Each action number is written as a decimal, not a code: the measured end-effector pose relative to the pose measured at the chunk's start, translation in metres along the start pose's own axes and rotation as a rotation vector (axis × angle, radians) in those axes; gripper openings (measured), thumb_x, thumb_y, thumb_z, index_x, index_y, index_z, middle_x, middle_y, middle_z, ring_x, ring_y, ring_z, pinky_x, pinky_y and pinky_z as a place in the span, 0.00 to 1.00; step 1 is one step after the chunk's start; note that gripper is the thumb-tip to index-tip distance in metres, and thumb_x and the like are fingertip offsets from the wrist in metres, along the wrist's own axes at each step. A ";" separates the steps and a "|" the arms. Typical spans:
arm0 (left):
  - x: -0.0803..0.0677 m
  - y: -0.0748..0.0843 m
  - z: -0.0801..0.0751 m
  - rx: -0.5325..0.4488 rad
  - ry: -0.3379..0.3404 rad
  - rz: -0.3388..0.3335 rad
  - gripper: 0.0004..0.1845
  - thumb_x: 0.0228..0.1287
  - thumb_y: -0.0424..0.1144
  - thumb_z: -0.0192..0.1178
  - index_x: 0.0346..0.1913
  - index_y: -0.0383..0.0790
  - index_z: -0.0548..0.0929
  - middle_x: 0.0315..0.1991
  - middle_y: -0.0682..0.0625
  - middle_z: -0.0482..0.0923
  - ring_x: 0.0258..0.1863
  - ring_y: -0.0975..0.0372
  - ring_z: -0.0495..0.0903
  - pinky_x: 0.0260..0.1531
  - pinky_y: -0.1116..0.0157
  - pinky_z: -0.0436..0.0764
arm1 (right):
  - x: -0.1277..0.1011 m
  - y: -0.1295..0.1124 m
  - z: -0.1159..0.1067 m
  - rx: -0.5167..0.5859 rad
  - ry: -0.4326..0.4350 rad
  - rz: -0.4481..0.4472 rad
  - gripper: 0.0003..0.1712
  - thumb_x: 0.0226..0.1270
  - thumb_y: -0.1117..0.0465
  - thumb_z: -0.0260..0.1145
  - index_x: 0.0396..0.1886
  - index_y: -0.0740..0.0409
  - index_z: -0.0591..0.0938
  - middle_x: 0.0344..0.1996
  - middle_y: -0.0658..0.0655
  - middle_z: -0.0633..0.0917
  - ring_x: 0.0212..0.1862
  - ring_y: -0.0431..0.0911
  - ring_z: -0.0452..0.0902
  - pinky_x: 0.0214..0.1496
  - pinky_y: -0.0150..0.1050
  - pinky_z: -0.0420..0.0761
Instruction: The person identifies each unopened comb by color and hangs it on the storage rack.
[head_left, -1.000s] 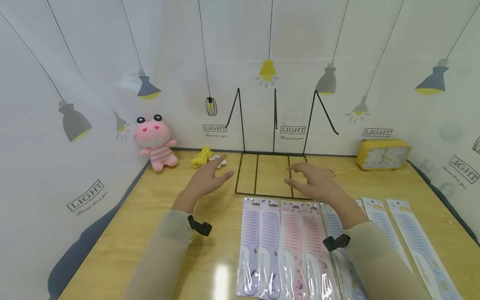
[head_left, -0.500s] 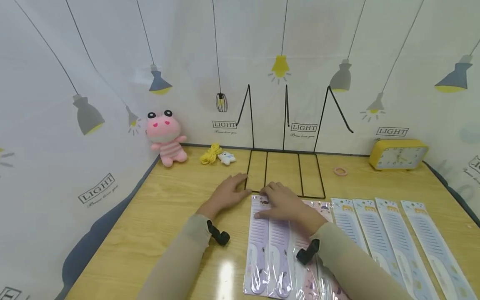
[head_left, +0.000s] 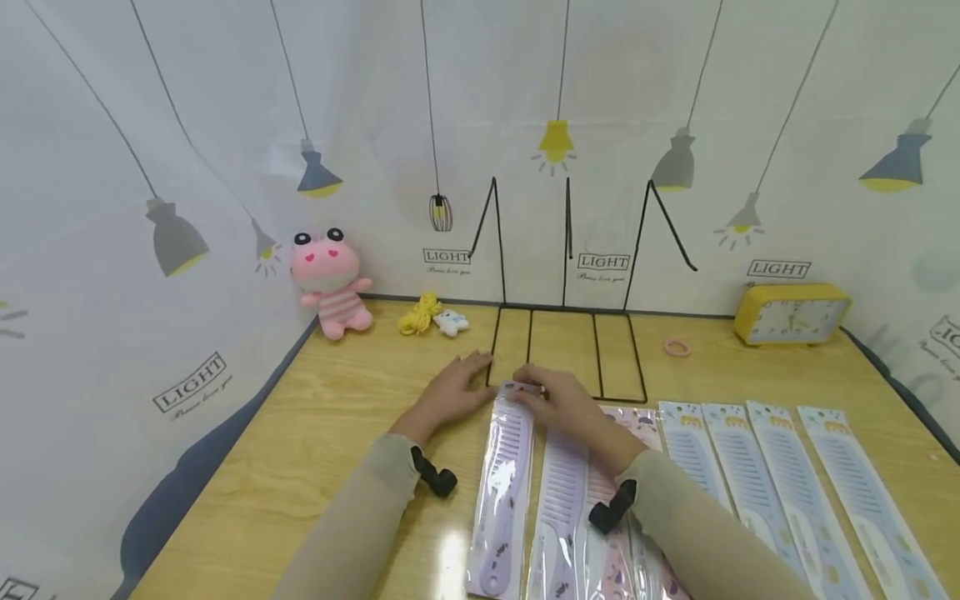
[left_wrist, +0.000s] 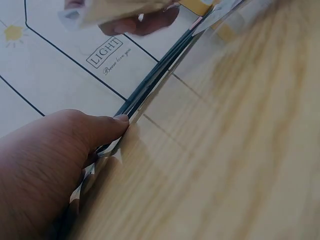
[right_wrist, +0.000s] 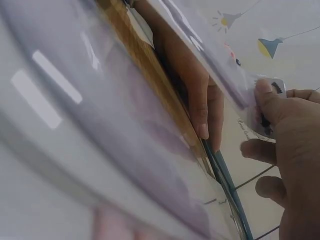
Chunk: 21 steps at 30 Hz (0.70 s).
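In the head view my right hand (head_left: 566, 404) pinches the top end of a packaged purple comb (head_left: 502, 483), raised and tilted off the table. The right wrist view shows the thumb (right_wrist: 267, 97) on the front of the clear package's top. My left hand (head_left: 450, 392) lies just left of that package with its fingers extended, near the front left corner of a black wire rack (head_left: 597, 358). In the left wrist view I cannot tell whether the left thumb (left_wrist: 107, 130) touches anything. A second purple comb (head_left: 562, 492) lies to the right, partly under my right arm.
Pink packaged combs (head_left: 641, 421) and several blue ones (head_left: 783, 475) lie in a row to the right. Along the back stand a pink plush toy (head_left: 327, 275) and a yellow clock (head_left: 793, 315). Yellow yarn (head_left: 420, 315), a small white figure (head_left: 452, 322) and a pink ring (head_left: 677, 347) lie nearby.
My hands have come down from over the rack to the comb packages. My right hand has taken the leftmost purple comb by its top, turned it over and shifted it left.
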<state>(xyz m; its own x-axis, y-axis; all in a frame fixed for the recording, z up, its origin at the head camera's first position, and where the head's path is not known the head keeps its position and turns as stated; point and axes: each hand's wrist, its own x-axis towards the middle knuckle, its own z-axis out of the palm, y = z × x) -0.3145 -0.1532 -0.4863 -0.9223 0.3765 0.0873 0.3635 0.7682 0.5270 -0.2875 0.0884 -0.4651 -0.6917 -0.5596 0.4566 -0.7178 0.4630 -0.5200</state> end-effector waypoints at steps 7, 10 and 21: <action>-0.004 -0.008 -0.002 -0.014 0.007 0.014 0.34 0.71 0.50 0.59 0.76 0.45 0.66 0.76 0.47 0.61 0.76 0.52 0.57 0.76 0.50 0.53 | 0.007 -0.015 -0.004 0.367 -0.011 0.216 0.16 0.71 0.48 0.67 0.53 0.50 0.81 0.29 0.55 0.86 0.24 0.41 0.77 0.21 0.37 0.77; -0.004 -0.011 -0.001 -0.025 0.014 0.012 0.33 0.70 0.50 0.59 0.75 0.46 0.68 0.76 0.47 0.63 0.75 0.52 0.59 0.75 0.51 0.56 | 0.009 -0.022 -0.011 0.676 -0.050 0.375 0.18 0.68 0.51 0.71 0.51 0.55 0.82 0.28 0.58 0.84 0.23 0.44 0.74 0.23 0.39 0.77; 0.002 -0.011 0.002 -0.056 0.049 0.030 0.35 0.68 0.57 0.62 0.74 0.50 0.70 0.75 0.47 0.64 0.74 0.54 0.62 0.74 0.53 0.60 | 0.015 -0.056 -0.052 1.161 0.010 0.381 0.06 0.74 0.64 0.64 0.45 0.58 0.86 0.42 0.54 0.86 0.41 0.43 0.83 0.42 0.35 0.85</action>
<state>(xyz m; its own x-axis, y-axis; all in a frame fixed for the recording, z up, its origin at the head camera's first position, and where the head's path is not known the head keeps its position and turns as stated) -0.3202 -0.1596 -0.4935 -0.9168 0.3723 0.1445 0.3848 0.7262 0.5697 -0.2622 0.0902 -0.3915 -0.8466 -0.5143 0.1369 0.0249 -0.2952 -0.9551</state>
